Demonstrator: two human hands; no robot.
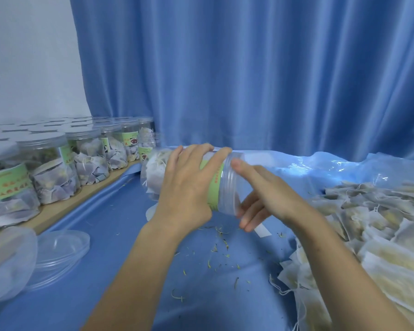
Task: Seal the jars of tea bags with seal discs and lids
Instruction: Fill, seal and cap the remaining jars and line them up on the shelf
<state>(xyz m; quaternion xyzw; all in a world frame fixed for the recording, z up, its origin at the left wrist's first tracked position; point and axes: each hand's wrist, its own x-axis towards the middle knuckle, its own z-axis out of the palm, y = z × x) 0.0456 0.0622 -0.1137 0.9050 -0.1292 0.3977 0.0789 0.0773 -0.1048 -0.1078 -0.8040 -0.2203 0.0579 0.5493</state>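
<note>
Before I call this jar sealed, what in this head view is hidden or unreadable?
- Jar mouth: the right hand covers it, so a seal disc or a fully seated lid cannot be confirmed.
- Jar label: mostly under the left hand; the visible strip is too blurred to read.
- Clear lids at lower left: overlapping and transparent, so the count is unclear.
- Tea bag pile: cut off by the right edge.

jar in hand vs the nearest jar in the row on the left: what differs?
Pose: the held jar lies on its side off the cloth; the nearest row jar stands upright on the wooden board.
Handling: the left hand grips the held jar and the right hand is at its lid end; nothing touches the row jar.
Shared: clear plastic, green label, tea bags inside, screw lid on.
</note>
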